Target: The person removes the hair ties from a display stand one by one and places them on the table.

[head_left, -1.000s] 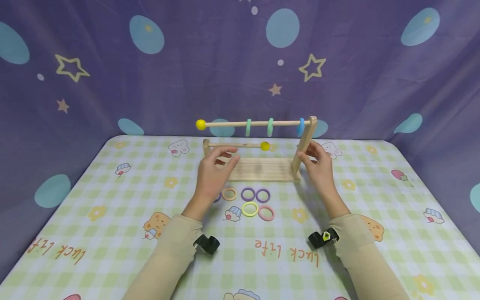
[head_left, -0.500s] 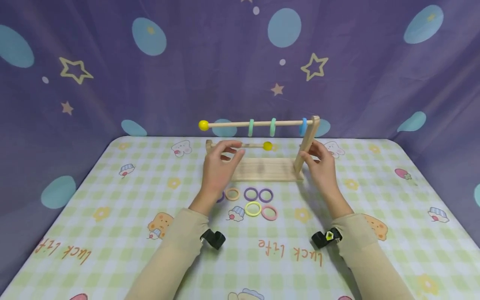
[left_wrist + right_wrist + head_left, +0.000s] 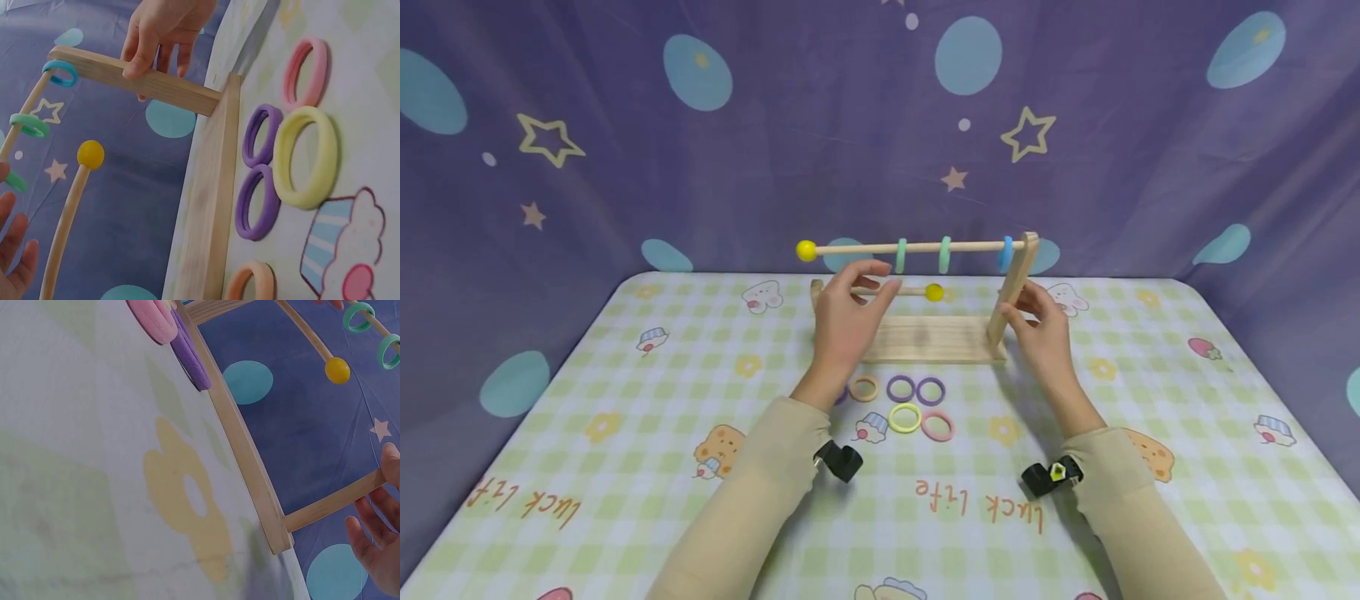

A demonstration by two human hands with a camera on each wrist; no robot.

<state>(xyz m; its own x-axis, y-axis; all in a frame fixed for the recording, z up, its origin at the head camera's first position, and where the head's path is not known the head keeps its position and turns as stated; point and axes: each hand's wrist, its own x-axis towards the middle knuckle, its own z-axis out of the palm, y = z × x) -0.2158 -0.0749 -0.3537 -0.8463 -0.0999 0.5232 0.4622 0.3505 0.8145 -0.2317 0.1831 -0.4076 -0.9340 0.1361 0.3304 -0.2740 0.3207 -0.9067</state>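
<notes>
A wooden ring stand has a flat base (image 3: 925, 340), a tall post (image 3: 1018, 277) at right and an upper rod (image 3: 857, 249) ending in a yellow ball. My right hand (image 3: 1043, 333) grips the tall post, thumb in front and fingers behind. Two green rings (image 3: 31, 124) and a blue ring (image 3: 73, 74) hang on the upper rod. My left hand (image 3: 846, 321) is raised in front of the lower rod, its thumb and fingers spread. Its fingertips are right beside the nearer green ring (image 3: 17, 181), and nothing lies between them.
In front of the base lie loose rings: pink (image 3: 320, 69), yellow (image 3: 330, 162), orange (image 3: 267, 278) and several purple (image 3: 273, 203), one partly behind my left wrist. The lower rod's yellow ball (image 3: 934, 292) sticks out below the upper rod. A patterned curtain (image 3: 775, 167) hangs behind the table.
My left hand has risen from near the lower rod, moving slightly right toward the nearer green ring. The right hand keeps its grip on the post.
</notes>
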